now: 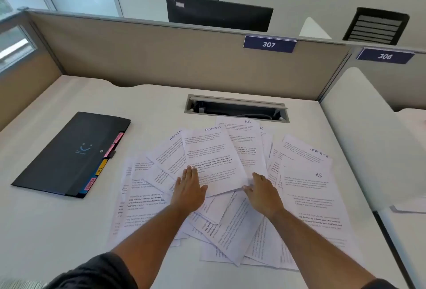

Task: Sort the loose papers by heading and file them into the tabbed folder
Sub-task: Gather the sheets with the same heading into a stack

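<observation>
While both hands are laid flat with fingers straight on the heap of white printed paper sheets (221, 187), the left hand (189, 190) is the nearer to the closed black tabbed folder (69, 154), which lies well apart to its left on the white desk (46, 215), long axis slanting away. Handwritten headings are read just beyond the right hand (264, 193): ADMIN, HR, SPORTS. Partition plates show 307 and 306.

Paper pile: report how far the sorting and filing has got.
Done: nothing visibly filed; the black tabbed folder lies closed, left of the pile. In hand: left hand and right hand rest flat on the loose papers beside a sheet headed ADMIN. Left: ADMIN, HR and SPORTS sheets lie mixed, so all sorting and filing remains.
</observation>
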Demonstrator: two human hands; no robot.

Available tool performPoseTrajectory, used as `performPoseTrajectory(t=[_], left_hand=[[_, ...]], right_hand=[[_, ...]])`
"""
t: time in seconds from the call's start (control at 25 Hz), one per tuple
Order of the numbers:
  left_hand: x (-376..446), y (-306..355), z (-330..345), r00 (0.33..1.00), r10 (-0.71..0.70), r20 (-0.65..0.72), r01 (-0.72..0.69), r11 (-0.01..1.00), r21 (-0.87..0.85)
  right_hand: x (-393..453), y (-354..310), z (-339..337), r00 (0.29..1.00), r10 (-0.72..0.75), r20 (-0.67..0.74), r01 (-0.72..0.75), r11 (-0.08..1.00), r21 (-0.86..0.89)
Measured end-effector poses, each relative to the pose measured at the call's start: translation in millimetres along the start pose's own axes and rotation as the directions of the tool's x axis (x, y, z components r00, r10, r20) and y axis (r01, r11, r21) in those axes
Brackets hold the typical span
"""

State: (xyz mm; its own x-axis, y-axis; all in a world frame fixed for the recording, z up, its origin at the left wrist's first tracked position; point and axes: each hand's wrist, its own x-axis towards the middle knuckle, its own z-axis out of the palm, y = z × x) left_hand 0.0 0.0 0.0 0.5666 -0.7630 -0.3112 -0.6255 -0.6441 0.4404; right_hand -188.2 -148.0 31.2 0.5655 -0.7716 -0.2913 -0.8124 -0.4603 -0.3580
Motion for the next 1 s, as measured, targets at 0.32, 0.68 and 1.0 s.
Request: performPoseTrajectory(t=[0.32, 0.68, 1.0], left_hand=[[4, 2, 1, 0.996, -0.072, 0.047, 0.07, 0.996, 0.046], [-4, 14, -6, 0.989, -0.116, -0.09, 0.108, 0.99, -0.091], [-9, 42, -7, 0.91, -0.359, -0.207, 0.259, 0.883, -0.392]], right_hand=[[31, -8, -2, 0.988, 0.114, 0.101, -0.139, 0.948, 0.286], [45, 0, 0, 0.968, 0.226, 0.111, -0.248, 0.784, 0.569], [25, 32, -2, 0.914, 0.207, 0.348, -0.404, 0.491, 0.772]])
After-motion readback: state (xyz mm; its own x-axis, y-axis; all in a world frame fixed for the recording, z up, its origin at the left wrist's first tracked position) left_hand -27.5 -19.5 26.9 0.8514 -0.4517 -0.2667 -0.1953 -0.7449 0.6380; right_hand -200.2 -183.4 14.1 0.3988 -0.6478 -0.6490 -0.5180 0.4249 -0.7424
